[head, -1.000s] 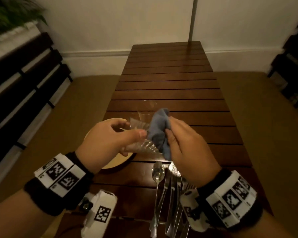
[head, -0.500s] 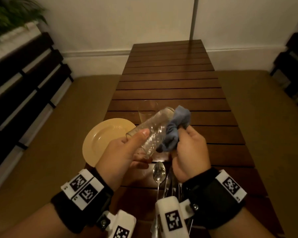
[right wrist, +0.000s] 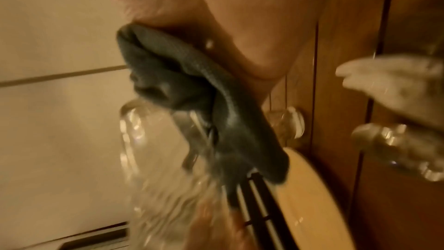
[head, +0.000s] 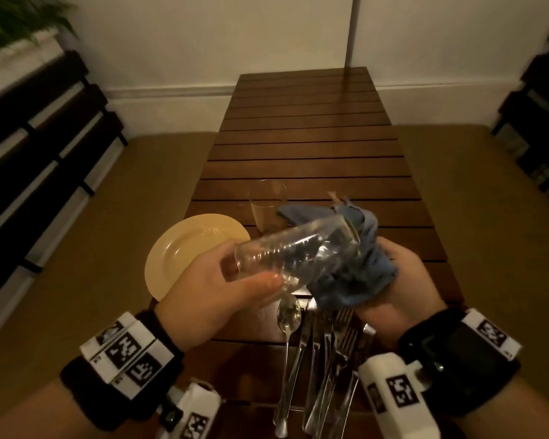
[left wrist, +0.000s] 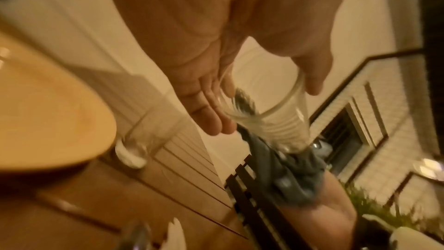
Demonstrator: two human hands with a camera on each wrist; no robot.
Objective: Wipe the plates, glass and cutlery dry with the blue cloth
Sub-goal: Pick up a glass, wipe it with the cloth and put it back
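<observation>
- Clear ribbed drinking glass (head: 293,253) – held up in the air over the near part of the brown slatted wooden desk (head: 301,147), lying almost on its side. Long axis runs from near-left to far-right; base end toward left hand, mouth end up-right into the cloth.
- Left hand (head: 210,289) – curled round the glass's base end, thumb along the near side, fingers on the far side (left wrist view shows fingers fairly straight along the wall, thumb opposite).
- Right hand (head: 393,280) – fingers closed on the bunched blue cloth (head: 352,274), palm up, pressing it at the glass mouth; part of the cloth sits inside the glass, rest spills over the rim & the hand.
- Round yellow plate (head: 187,248) – flat on desk, left of the glass, partly behind left hand.
- 2nd clear tumbler (head: 267,205) – upright on desk, just beyond the plate.
- Pile of metal cutlery, spoon & forks (head: 314,353) – on near edge of desk, below both hands, handles toward the person.
</observation>
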